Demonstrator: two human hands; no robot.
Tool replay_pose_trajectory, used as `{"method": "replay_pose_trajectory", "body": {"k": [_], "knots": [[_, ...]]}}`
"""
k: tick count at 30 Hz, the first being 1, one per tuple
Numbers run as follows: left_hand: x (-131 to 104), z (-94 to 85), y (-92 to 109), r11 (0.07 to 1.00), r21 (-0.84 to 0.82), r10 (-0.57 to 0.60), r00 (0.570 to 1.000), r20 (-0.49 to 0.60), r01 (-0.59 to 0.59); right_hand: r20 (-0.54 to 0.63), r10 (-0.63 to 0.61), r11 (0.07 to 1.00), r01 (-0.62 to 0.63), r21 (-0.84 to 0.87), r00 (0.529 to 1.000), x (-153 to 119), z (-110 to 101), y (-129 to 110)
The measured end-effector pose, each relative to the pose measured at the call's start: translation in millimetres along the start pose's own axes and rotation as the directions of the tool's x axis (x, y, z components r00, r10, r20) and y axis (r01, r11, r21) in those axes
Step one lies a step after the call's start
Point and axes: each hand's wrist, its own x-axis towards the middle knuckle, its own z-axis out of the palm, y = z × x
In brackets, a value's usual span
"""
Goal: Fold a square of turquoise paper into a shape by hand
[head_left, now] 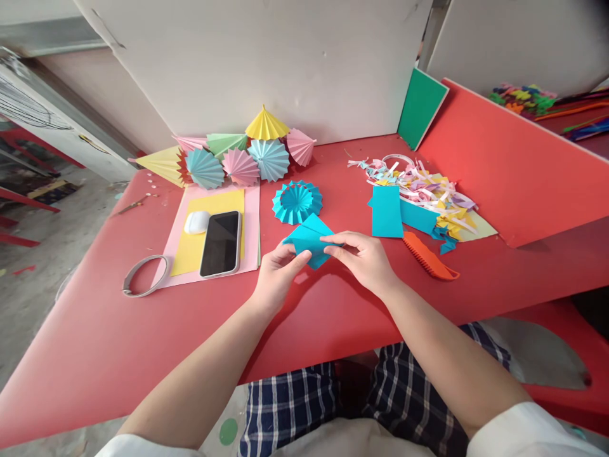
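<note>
A folded piece of blue paper (311,236) is held above the red table (328,317). My left hand (281,270) pinches its lower left side between thumb and fingers. On its right side, my right hand (359,257) grips the paper with thumb and forefinger. Just behind the paper, a pleated blue paper ring (297,202) lies on the table. Blue paper rectangles (386,212) rest to the right, beside an orange cutter (428,257).
Pleated paper umbrellas (240,166) stand at the back left. A black phone (221,244) and white case (196,222) lie on yellow and pink sheets, near a tape ring (145,276). Paper scraps (419,184) are piled at right, before a red board (523,171).
</note>
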Motion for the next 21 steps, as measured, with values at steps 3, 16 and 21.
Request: {"method": "replay_pose_trajectory", "body": {"k": [3,16,21], "knots": [[1,1.1,1,0.996,0.001,0.088,0.993,-0.079,-0.088,-0.031,0.048,0.999,-0.048,-0.004,0.998,1,0,0],[-2,4.8,11,0.993,0.095,0.080,0.993,-0.090,-0.071,-0.040,0.048,0.999,-0.047,0.027,0.998,2,1,5],[-4,5.8,8,0.991,0.134,0.010,1.000,0.005,-0.010,-0.034,0.072,0.996,-0.070,0.061,0.997,1,0,4]]}}
